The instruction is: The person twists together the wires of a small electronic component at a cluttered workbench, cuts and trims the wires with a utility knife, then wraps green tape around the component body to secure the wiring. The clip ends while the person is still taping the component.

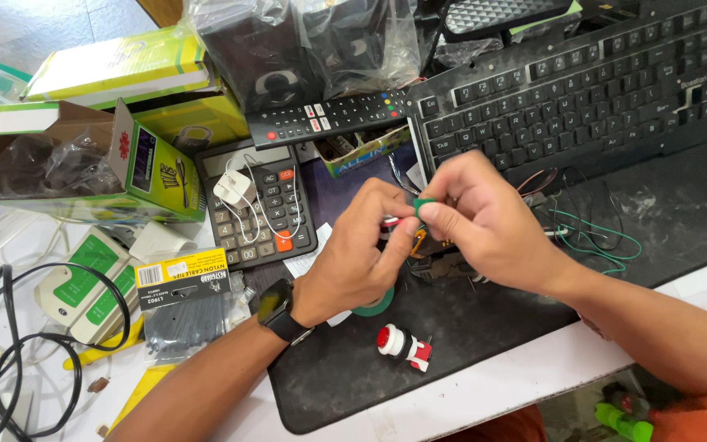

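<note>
My left hand (362, 254) and my right hand (484, 221) meet over a black mat (484, 327). Between their fingertips they pinch a small part with a green cap (424, 205), a red-and-white bit and an orange piece below; its exact form is hidden by the fingers. A black watch (276, 309) sits on my left wrist. A roll of green tape (378, 304) lies half hidden under my left hand. A red-and-white push button (403, 345) rests on the mat in front of my hands. Pliers (448, 266) lie under my right hand.
A black keyboard (583, 82) lies behind my hands, a remote control (329, 116) and a calculator (259, 205) to the left. Green and black wires (599, 233) trail on the mat at right. Boxes (124, 155), a bag of black cable ties (182, 315) and a black cable (34, 344) crowd the left.
</note>
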Tool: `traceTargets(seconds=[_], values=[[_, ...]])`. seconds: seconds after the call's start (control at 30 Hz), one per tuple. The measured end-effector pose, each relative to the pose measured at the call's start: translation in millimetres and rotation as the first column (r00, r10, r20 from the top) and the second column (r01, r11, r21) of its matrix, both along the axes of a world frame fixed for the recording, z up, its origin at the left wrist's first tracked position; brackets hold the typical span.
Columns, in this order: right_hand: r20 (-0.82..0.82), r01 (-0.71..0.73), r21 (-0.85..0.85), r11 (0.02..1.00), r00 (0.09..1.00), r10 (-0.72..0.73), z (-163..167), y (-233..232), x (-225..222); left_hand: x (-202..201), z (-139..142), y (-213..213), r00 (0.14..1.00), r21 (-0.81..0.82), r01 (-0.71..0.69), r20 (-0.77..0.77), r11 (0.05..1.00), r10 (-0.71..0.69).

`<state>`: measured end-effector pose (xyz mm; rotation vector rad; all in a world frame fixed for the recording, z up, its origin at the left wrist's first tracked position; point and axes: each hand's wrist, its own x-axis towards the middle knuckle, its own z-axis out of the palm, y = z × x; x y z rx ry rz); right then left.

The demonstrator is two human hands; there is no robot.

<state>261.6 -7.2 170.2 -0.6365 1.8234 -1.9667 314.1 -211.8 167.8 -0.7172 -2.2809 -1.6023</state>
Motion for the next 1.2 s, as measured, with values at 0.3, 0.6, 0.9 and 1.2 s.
traceTargets(seconds=[0.3,0.6,0.9,1.2], values=[[-0.848,0.223,0.249,0.942,0.52,0.102,15.6,3.4,-1.3,-3.6,-10.3,-1.4,0.983,0.174,-0.02,0.185,0.984,-0.013],[-0.709,0.19,0.403,0.895,0.683,0.174,25.6,-1.4,8.4,-4.6,6.4,-8.7,0.995,-0.111,0.021,-0.097,0.994,-0.032],[-0.506,0.012,0.458,0.889,0.826,0.25,31.7,2.7,-4.6,-6.1,14.3,-12.4,0.996,-0.118,0.057,-0.067,0.991,-0.065],[-0.92,0.176,0.304,0.936,0.309,0.241,33.1,2.4,-7.5,-8.3,0.7,-7.0,0.949,0.074,-0.038,0.316,0.997,0.012]])
